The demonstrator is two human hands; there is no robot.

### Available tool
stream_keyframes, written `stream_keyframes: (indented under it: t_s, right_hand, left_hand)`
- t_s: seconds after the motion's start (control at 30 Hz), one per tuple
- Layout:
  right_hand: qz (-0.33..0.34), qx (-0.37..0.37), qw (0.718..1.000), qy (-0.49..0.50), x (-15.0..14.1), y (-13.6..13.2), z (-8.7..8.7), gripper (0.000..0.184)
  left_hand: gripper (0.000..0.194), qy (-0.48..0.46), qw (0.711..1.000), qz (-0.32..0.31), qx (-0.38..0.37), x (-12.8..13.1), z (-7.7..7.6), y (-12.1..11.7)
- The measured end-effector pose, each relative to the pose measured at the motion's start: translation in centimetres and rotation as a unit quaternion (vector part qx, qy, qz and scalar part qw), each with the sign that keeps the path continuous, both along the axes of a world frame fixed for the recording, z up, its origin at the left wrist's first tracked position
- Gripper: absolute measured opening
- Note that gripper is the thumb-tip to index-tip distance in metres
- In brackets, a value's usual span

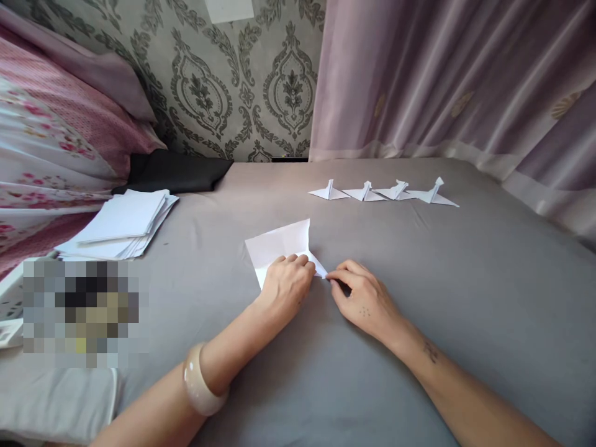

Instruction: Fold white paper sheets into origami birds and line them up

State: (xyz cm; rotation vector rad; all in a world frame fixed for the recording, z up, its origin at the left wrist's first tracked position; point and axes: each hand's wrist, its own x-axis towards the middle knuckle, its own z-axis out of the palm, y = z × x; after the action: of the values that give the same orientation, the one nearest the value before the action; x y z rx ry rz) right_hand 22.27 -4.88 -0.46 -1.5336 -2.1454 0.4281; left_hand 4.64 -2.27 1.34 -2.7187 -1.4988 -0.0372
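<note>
While white paper (279, 242) lies beneath the left grip (287, 282), curled closed, its right corner (323, 274) pinched in the right grip (365, 298).

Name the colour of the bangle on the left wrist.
Pale cream; the bangle shows best in the head view.

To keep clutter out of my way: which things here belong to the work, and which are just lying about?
Work:
partly folded sheet, left hand on it, right hand pinching its corner
four folded paper figures
paper stack, probably supply

Lying about, it seems:
black item behind the stack
pale cloth, bottom left
pixelated things, unidentifiable
</note>
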Motion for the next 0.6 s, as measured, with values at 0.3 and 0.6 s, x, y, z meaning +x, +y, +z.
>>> stream_keyframes:
  t_s: [0.3,0.6]
  right_hand:
    - [-0.016,-0.028,0.999,-0.009,-0.2,0.5,-0.2,0.011]
    - [-0.014,0.000,0.999,-0.038,-0.3,0.7,-0.5,0.017]
  left_hand:
    - [0.026,0.007,0.998,0.016,-0.053,0.3,1.4,0.5]
    - [0.027,-0.012,0.998,0.004,-0.060,0.2,1.6,1.0]
